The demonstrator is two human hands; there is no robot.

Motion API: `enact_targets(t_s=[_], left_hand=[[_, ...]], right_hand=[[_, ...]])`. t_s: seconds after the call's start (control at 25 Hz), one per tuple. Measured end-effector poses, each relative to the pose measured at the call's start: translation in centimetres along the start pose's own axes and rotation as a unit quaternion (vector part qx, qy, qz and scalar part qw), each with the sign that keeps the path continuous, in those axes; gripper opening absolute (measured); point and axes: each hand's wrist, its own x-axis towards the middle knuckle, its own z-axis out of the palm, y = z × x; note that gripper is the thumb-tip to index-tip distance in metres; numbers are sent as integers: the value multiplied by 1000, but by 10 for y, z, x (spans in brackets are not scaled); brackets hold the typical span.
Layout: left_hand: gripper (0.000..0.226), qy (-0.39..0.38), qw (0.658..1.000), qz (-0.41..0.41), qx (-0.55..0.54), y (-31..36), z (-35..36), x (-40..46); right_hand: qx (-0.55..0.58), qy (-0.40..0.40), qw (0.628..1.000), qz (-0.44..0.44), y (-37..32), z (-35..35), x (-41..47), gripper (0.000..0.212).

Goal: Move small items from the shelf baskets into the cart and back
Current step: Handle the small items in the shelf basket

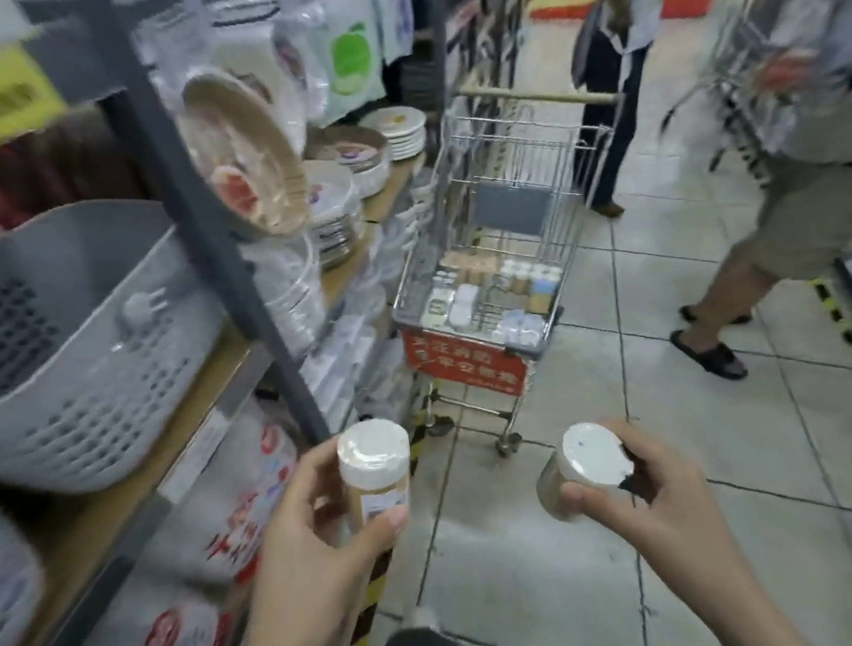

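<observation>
Left hand: my left hand (323,527) gripped a white-capped jar (374,469) upright, fingers and thumb curled round its body; nothing loose
Right hand: my right hand (640,500) held a second jar (583,466), tilted cap-first toward me, fingers wrapped behind it
Cart: the cart (489,245) stood ahead on the tiled floor (538,570), well apart from both hands; its bed already carried rows of small items (493,286)
Shelf: the grey basket (70,343) sat on the shelf (121,509) to my left; its contents were hidden from me
Progress: I judged the work partly done; much was in the cart; these two jars remained in hand, neither in cart nor basket
Passers-by: two people (782,178) walked near the cart
</observation>
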Motion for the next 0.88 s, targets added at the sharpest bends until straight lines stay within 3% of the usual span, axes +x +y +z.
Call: enact_targets(t_s=[0.28, 0.56, 0.68, 0.88], left_hand=[[61, -49, 998, -25, 36, -11, 52, 172], [60, -136, 989, -31, 53, 11, 145, 331], [59, -140, 988, -20, 55, 18, 186, 376], [60, -110, 991, -68, 38, 10, 229, 433]], right_hand=[[22, 48, 997, 60, 41, -14, 149, 51], [24, 59, 995, 81, 68, -46, 286, 41], [30, 60, 993, 96, 82, -69, 333, 39], [39, 44, 992, 114, 110, -102, 409, 40]])
